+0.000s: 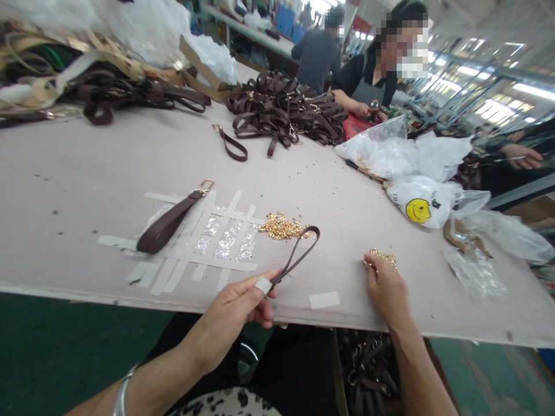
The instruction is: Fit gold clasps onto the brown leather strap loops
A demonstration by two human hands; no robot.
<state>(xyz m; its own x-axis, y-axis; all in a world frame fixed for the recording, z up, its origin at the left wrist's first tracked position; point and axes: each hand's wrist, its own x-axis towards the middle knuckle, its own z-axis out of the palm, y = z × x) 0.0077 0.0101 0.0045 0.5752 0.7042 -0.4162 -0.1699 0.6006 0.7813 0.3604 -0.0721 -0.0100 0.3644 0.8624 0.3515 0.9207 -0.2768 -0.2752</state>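
Note:
Near the table's front edge my left hand (249, 297) grips a dark brown wrist strap (299, 254) by its end, the loop standing up and to the right. White tape wraps my left thumb. To the right, my right hand (385, 286) has its fingertips pinched at the edge of a small pile of gold metal pieces (385, 257); what they hold, if anything, is too small to make out. A larger pile of gold pieces (284, 226) lies behind the strap. On the taped plastic patch (225, 237) rests another brown strap (169, 224) with a gold clasp.
A heap of brown straps (290, 107) lies at the back, with one loose strap (234, 144) before it. Plastic bags (429, 196) stand at the right. Below the table edge is a box of straps (368, 370). A co-worker (368, 75) works across the table.

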